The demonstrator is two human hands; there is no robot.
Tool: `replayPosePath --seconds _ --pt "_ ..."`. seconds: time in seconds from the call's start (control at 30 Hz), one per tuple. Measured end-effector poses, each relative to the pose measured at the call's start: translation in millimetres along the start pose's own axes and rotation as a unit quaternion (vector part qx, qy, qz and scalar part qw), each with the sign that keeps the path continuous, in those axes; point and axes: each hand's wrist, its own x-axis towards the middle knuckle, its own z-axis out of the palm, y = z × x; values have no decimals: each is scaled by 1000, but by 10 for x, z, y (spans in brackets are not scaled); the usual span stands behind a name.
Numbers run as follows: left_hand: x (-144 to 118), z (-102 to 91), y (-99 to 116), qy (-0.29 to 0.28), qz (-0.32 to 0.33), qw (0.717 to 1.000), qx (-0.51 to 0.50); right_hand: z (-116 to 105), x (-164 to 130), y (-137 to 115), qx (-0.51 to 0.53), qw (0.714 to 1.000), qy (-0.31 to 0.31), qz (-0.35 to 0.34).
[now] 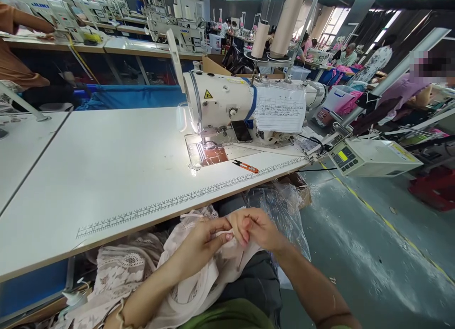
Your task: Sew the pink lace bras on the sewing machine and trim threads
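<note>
Left hand (pixel 201 241) and right hand (pixel 258 229), fingers closed, jointly pinch an edge of pale lace fabric (pixel 192 281) in the lap. Beyond the hands, the sewing machine (pixel 227 104) holds no fabric; snips (pixel 245 166) lie untouched. Stitching seemingly remains.

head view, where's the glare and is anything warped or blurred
Head view: the lamp under the sewing machine throws hot glare on the table near the needle; the wide lens bends the table edge and stretches the corners; the hands and lace fabric look sharp; one face at the far right is blurred out.
</note>
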Motion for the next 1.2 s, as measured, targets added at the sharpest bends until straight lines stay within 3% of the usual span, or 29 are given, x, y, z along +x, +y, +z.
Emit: replayPosePath --seconds 0.03,0.1,0.17,0.27,0.33,0.43,0.6,0.73,0.87,1.2 --pt "-10 -3 -13 -5 6 1000 -11 -9 -27 19 -40 999 -13 -9" --pt "-46 -26 -40 -5 4 1000 -16 -102 -86 102 -215 976 28 1" --pt "-98 -68 -40 5 3 1000 -13 -286 -148 226 -395 908 126 52" --pt "-165 -120 53 10 33 999 14 -566 -221 394 -467 850 215 118" --pt "-173 -124 154 22 35 998 38 -633 -240 442 -472 843 221 132" --pt "-114 -101 265 26 -21 999 18 -520 -234 395 -469 848 219 114" --pt "35 -63 184 57 -89 993 -54 -178 -239 135 -448 869 207 -40" --pt "77 -30 57 99 -78 989 -75 -39 -245 -36 -503 841 160 -123" --pt "78 -6 36 95 -56 990 -82 12 -198 -84 -568 799 141 -135" --pt "70 -18 14 69 -80 988 -110 41 -163 -74 -594 786 108 -135"
